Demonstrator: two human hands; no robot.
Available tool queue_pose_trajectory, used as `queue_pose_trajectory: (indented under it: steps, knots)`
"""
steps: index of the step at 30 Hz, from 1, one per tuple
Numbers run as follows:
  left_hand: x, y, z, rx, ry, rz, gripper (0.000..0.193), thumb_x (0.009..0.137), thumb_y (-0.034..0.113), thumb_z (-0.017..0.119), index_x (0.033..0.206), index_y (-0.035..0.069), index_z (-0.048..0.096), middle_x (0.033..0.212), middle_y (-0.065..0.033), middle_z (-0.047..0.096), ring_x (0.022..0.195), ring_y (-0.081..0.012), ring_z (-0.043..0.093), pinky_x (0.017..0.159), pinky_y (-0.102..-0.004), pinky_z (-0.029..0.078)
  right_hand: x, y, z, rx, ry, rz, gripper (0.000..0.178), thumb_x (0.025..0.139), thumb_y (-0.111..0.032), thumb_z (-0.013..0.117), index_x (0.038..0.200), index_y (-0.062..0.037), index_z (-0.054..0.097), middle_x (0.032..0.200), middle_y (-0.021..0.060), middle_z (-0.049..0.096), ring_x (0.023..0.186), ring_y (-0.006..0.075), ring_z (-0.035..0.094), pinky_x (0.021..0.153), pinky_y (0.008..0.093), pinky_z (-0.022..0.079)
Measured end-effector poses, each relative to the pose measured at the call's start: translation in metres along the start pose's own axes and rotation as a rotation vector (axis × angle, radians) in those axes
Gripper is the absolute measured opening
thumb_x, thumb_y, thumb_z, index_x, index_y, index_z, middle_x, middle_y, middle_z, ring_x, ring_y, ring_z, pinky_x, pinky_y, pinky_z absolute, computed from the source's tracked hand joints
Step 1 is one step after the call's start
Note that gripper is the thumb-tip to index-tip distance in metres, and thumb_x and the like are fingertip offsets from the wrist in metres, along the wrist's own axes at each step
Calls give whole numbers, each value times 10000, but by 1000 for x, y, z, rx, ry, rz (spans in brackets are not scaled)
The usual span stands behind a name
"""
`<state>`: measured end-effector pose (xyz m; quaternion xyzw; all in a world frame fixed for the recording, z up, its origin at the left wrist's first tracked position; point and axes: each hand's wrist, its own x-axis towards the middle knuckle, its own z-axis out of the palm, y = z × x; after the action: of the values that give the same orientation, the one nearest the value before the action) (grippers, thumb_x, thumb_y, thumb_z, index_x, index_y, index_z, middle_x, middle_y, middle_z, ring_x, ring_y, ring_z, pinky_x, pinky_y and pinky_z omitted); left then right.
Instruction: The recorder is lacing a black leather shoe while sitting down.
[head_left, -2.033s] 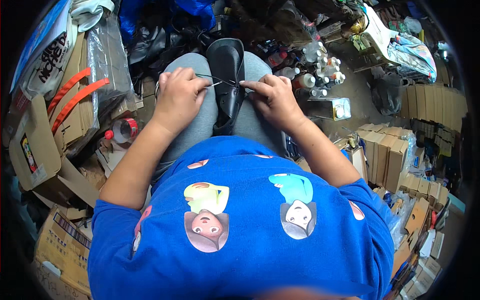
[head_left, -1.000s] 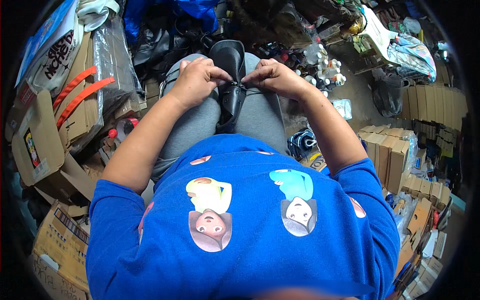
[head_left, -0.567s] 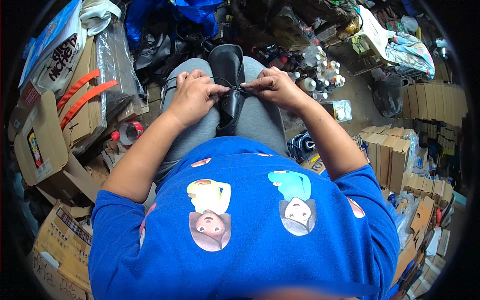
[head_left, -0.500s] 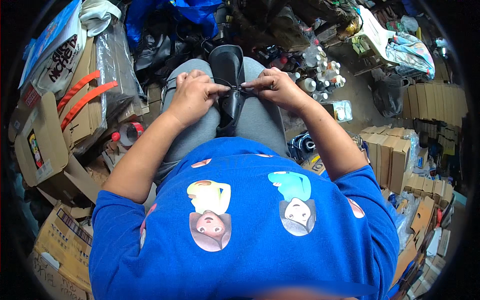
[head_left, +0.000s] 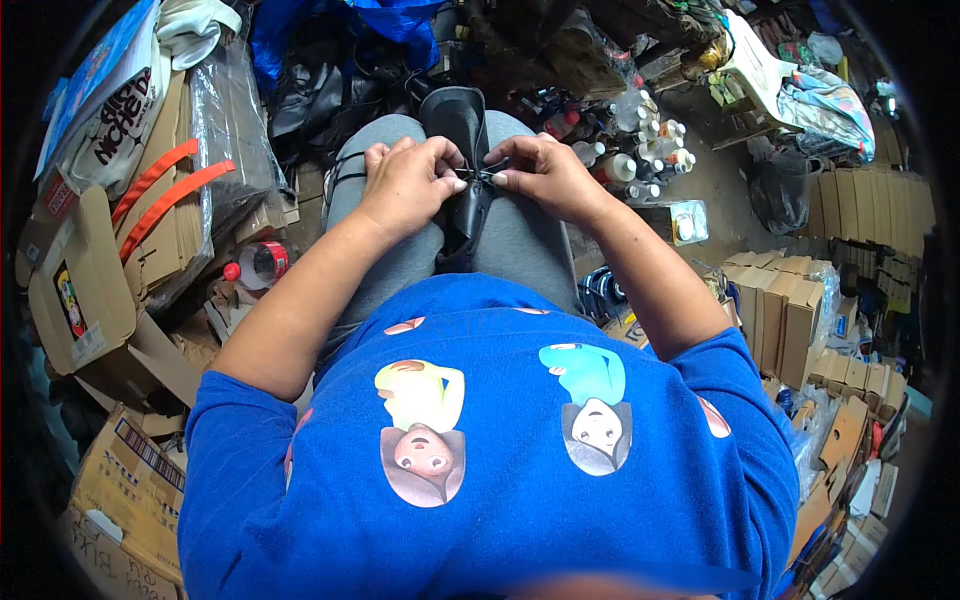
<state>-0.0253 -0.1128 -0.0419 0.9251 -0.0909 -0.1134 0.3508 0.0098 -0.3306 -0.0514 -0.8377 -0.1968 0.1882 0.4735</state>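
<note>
A black shoe (head_left: 456, 112) is wedged upright between my knees, its opening toward the far side and its lower part close to my shirt. Above its middle, my left hand (head_left: 412, 184) pinches a thin black cord (head_left: 350, 168), thumb and forefinger closed. Loops of that cord lie over my left knee. From the other side my right hand (head_left: 548, 180) is also closed in a pinch at the cord, a short distance from the left fingertips. The cord crosses the shoe between the two hands. Its exact path there is too small to make out.
Dark shoes (head_left: 308, 100) and a blue bag (head_left: 390, 25) lie beyond my knees. Several bottles (head_left: 640, 150) stand at the far right. Cardboard boxes (head_left: 80, 280) crowd the left, with orange strips (head_left: 175, 210) on them. More stacked cardboard (head_left: 775, 310) sits at the right.
Both hands have turned, and their forefingers, stretched toward each other before, are now bent with the thumbs at the cord. The shoe stays between my knees.
</note>
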Motion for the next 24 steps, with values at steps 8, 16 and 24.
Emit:
queue_pose_trajectory:
  steps: [8,16,24]
  knots:
    - [11,5,-7,-57,-74,36,110,721,187,733,805,130,690,829,9,661,927,-175,553,858,-400,298,17,-12,-14,-37,-190,80,165,767,-139,753,900,-58,699,791,54,693,744,108,633,717,260,500]
    - [-17,-8,-15,109,157,140,105,735,181,714,807,120,670,767,-1,598,917,-209,527,843,-387,313,7,1,-31,141,-184,118,180,784,-199,760,832,-58,658,867,-1,529,891,103,512,756,264,441]
    - [1,5,-14,80,-57,146,148,853,175,584,947,69,624,839,-147,669,846,-342,630,763,-443,451,-14,8,-34,-35,-105,0,168,761,-194,758,813,-55,680,976,49,523,939,156,523,838,296,433]
